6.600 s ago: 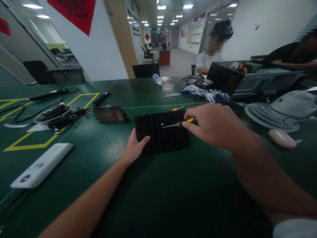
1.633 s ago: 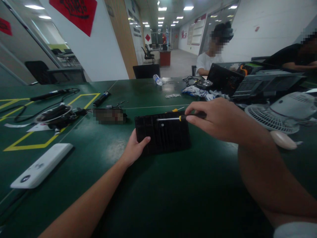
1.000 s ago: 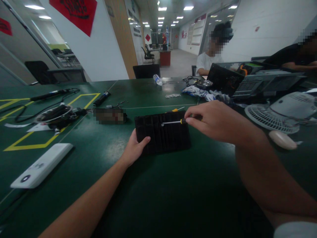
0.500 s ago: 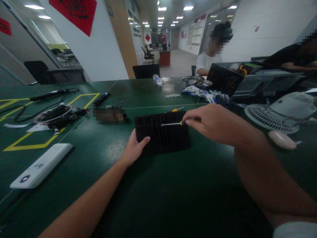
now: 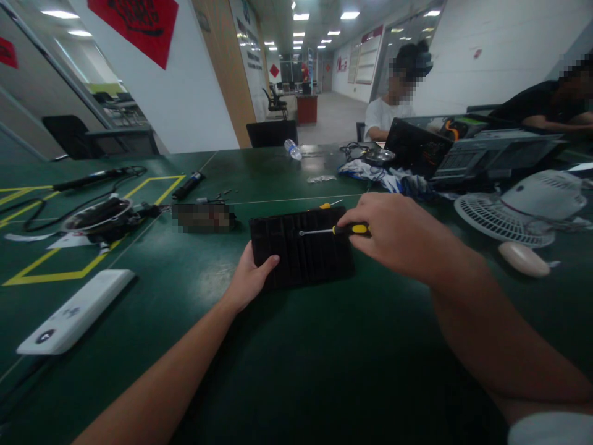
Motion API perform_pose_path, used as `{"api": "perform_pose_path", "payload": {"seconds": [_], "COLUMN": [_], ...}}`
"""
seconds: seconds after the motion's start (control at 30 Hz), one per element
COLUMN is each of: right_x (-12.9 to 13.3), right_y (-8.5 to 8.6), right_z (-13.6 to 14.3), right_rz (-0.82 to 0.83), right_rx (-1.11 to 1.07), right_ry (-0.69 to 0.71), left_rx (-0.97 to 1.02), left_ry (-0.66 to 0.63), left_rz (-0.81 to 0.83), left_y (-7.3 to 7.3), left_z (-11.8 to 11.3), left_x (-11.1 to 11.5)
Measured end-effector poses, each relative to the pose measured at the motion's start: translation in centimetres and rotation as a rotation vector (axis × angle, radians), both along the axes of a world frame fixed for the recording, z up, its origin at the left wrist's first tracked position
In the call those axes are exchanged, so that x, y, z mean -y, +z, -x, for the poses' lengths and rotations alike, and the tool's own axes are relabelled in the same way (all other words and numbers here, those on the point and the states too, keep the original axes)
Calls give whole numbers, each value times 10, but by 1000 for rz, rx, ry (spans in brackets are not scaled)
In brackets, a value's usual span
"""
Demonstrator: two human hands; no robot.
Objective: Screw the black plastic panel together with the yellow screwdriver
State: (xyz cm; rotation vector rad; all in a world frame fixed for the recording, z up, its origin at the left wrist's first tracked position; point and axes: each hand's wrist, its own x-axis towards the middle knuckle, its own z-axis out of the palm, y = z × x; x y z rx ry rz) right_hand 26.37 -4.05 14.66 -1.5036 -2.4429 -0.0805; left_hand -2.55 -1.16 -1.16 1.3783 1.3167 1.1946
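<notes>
A flat black rectangular panel with raised ribs and recesses [image 5: 303,262] is held tilted above the green table. My left hand [image 5: 252,278] grips its left edge, with the thumb lying over the front face. In my right hand [image 5: 389,232] is a screwdriver with a yellow and black handle [image 5: 359,229]. Its metal shaft points left across the panel, and the tip is over the ribbed middle; whether the tip touches the panel I cannot tell. Behind the panel's top edge lies a second yellow-handled tool [image 5: 325,206] with a thin shaft.
A white power bank-like box [image 5: 76,312] lies at left, near coiled cables [image 5: 104,219] and a blurred-out object [image 5: 204,217]. On the right are a white fan [image 5: 504,210] and a pale computer mouse-like object [image 5: 523,258]. A bottle [image 5: 293,149] lies at the back; two people sit beyond.
My right hand has shifted its hold on the screwdriver, and more of the yellow and black handle shows now. The panel and my left hand have barely moved.
</notes>
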Motion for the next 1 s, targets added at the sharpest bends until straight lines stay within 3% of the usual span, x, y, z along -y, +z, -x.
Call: {"api": "perform_pose_path", "payload": {"seconds": [0.5,0.67,0.8,1.0], "right_x": [-3,-8,-9,-10], "right_y": [3,4,10,11], "right_z": [3,-6,-15,-16], "right_rz": [68,126,81,-19], "right_rx": [115,4,-88,-77], "right_ry": [-110,-31,65,53], "left_rx": [25,32,38,13], "left_ry": [1,11,9,9], "left_rz": [9,17,28,18], "left_y": [1,2,2,3], "left_z": [0,-1,-1,-2], "left_x": [1,2,1,2]}}
